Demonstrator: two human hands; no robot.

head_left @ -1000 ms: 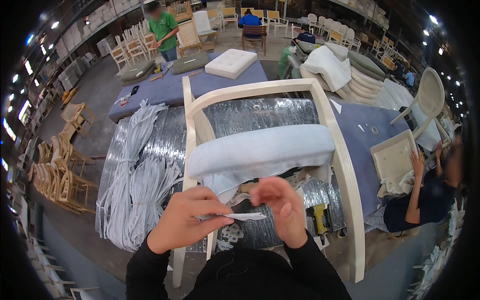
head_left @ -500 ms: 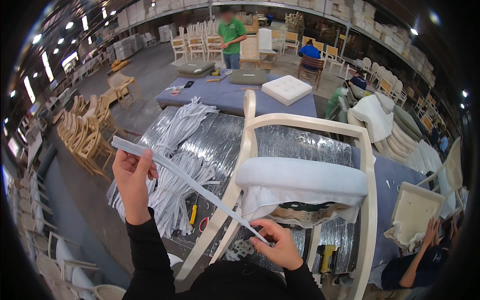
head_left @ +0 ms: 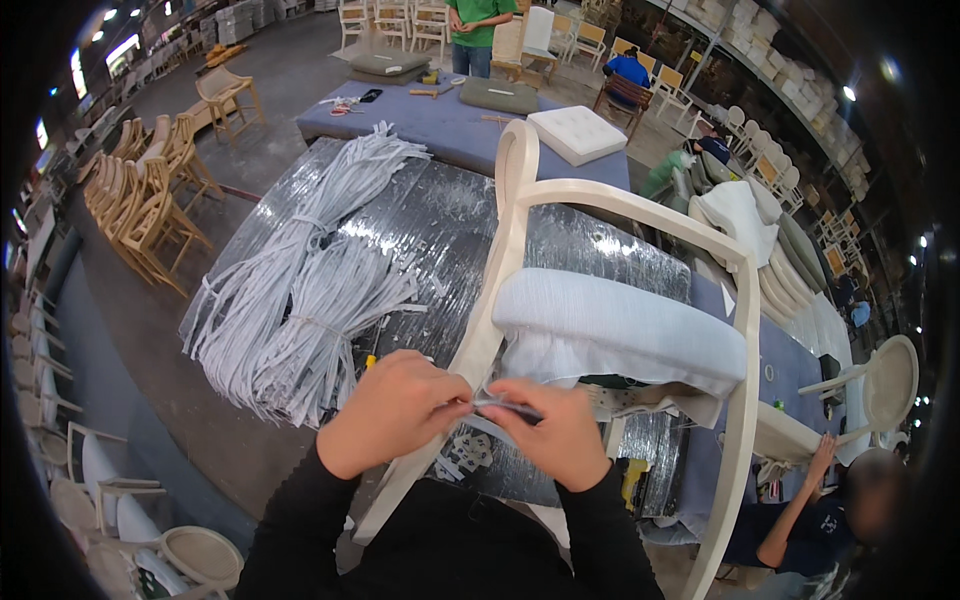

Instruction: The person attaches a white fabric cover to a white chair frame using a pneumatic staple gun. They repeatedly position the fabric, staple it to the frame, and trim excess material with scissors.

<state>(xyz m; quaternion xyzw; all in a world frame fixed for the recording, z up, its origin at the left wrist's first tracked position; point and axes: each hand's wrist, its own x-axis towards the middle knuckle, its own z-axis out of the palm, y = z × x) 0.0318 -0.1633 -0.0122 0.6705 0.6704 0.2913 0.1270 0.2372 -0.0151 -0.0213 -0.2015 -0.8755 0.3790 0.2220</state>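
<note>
My left hand and my right hand are close together at the lower middle, both with fingers pinched on a pale grey fabric strip. Little of the strip shows between the fingers. Just beyond them lies a cream wooden chair frame on its side. White fabric covers its padded seat, the cloth edge hanging loose and the holed underside partly showing. To the left, tied bundles of similar pale strips lie on the plastic-wrapped work surface.
A yellow-bodied tool lies near the chair's lower legs. Beyond is a blue-covered table with a white tufted cushion and grey cushions. At right, another person's arm reaches to a chair. Stacked wooden chairs stand at left.
My left hand has come down and right to meet my right hand, so the strip no longer stretches between them. The view has tilted lower.
</note>
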